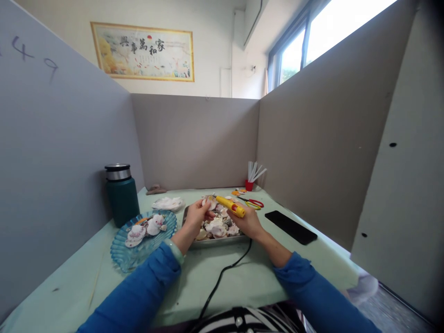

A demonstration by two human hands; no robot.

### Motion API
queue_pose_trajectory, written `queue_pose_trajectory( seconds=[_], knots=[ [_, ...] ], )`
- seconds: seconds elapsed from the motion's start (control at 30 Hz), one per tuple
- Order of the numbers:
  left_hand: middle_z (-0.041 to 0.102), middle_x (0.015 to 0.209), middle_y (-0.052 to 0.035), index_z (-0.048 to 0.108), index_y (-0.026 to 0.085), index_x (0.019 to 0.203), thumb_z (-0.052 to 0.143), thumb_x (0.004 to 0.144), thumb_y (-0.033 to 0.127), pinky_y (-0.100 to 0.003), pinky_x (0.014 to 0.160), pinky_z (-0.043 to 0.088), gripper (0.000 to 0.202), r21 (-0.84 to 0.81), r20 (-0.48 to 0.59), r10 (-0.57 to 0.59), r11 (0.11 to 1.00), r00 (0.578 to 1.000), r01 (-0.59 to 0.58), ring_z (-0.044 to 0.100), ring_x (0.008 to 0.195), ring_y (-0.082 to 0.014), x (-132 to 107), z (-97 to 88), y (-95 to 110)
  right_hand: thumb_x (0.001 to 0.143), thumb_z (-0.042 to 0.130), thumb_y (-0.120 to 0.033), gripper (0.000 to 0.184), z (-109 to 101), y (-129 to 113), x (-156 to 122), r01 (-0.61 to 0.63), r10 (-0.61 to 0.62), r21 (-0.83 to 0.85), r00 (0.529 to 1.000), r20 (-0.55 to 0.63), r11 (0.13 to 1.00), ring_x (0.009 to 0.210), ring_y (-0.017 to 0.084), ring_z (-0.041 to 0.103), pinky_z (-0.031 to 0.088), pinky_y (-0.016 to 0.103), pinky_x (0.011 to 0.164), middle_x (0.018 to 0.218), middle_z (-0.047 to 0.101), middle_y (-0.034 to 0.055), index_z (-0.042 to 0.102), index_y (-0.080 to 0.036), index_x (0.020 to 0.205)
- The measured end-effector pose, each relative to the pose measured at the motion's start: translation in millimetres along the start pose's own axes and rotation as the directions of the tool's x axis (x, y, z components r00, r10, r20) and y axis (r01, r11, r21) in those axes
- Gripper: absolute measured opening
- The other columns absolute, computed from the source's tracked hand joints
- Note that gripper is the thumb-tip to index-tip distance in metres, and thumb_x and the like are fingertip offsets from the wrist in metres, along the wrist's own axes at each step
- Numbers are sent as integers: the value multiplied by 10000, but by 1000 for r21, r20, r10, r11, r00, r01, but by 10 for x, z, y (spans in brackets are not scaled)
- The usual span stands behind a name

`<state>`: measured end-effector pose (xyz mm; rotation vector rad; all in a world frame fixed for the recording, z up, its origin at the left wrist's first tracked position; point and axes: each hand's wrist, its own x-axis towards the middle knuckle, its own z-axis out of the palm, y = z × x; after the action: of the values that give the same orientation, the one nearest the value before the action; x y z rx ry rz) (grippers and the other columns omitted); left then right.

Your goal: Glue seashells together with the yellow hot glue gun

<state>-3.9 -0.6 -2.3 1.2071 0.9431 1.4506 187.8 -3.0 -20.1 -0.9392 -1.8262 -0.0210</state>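
My left hand (196, 218) is closed on a pale shell (209, 202), held above the left side of a metal tray (211, 241) heaped with shells. A yellow glue gun (230, 206) is in my right hand (248, 222), its nozzle pointing left at the held shell. Whether the nozzle touches the shell I cannot tell. From the glue gun's side a black cord (225, 269) runs down over the table edge toward my lap. Loose shells (217, 228) of white, tan and grey fill the tray under both hands.
To the left stand a blue glass plate (121, 259) bearing shell figures (145, 230) and a dark green flask (122, 199). White tissue (168, 204) lies behind. Rightward are red-and-yellow-handled scissors (255, 203), a red cup (249, 185) of white sticks and a black phone (290, 226). Grey partitions (197, 138) surround the table.
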Motion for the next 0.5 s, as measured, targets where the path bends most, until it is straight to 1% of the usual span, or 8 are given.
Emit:
queue_pose_trajectory(
  seconds=[0.2, 0.37, 0.5],
  knots=[
    [597, 495, 10, 599, 141, 844, 729, 706, 347, -200, 459, 464, 279, -7, -23, 11, 1000, 1000, -11, 570, 431, -114, -11, 9, 35, 843, 548, -366, 185, 2, 3, -1, 8, -9, -17, 1000, -9, 1000, 528, 146, 520, 392, 245, 544, 619, 608, -6, 573, -216, 738],
    [597, 516, 19, 600, 140, 816, 746, 698, 308, -195, 467, 479, 252, -4, -46, -6, 1000, 999, 6, 585, 441, -107, -18, 23, 51, 847, 552, -368, 197, -8, -10, -2, 37, -37, -10, 999, -4, 999, 529, 137, 524, 380, 236, 542, 622, 613, -6, 583, -208, 736],
    [602, 536, 18, 604, 135, 816, 759, 690, 297, -195, 460, 488, 257, -20, -40, -9, 1000, 999, 8, 593, 449, -107, -16, 32, 46, 849, 555, -368, 199, -7, -4, -8, 40, -40, -1, 999, 0, 999, 535, 131, 528, 381, 225, 547, 632, 618, -6, 596, -200, 752]
  ],
)
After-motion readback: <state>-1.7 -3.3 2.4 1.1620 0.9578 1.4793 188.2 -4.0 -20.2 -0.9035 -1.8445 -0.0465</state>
